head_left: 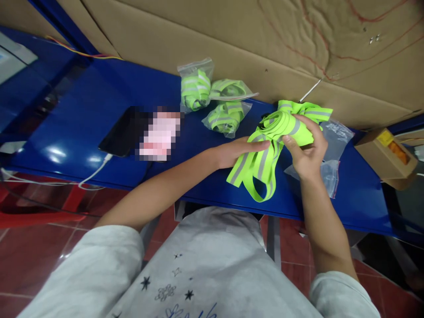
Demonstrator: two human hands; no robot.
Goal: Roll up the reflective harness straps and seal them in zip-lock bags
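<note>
A neon-yellow reflective strap (291, 126) with grey stripes is coiled into a thick roll. My right hand (311, 152) is closed round the roll, thumb in front and fingers behind it. Below and left of the roll, loose lengths of the strap hang in loops over the table edge side. My left hand (236, 151) grips these lengths, its thumb lying across them and its other fingers hidden beneath. Behind the roll lies more neon strap (319, 112) on the table. Flat clear plastic bags (334, 139) lie to the right, partly behind my right hand.
Several bagged neon straps (196, 90) sit at the table's back edge. A black phone (115, 132) with a white cable lies left on the blue table (76, 101), beside a blurred-out patch. An open cardboard box (386, 152) stands right. A cardboard-covered wall (198, 31) rises behind.
</note>
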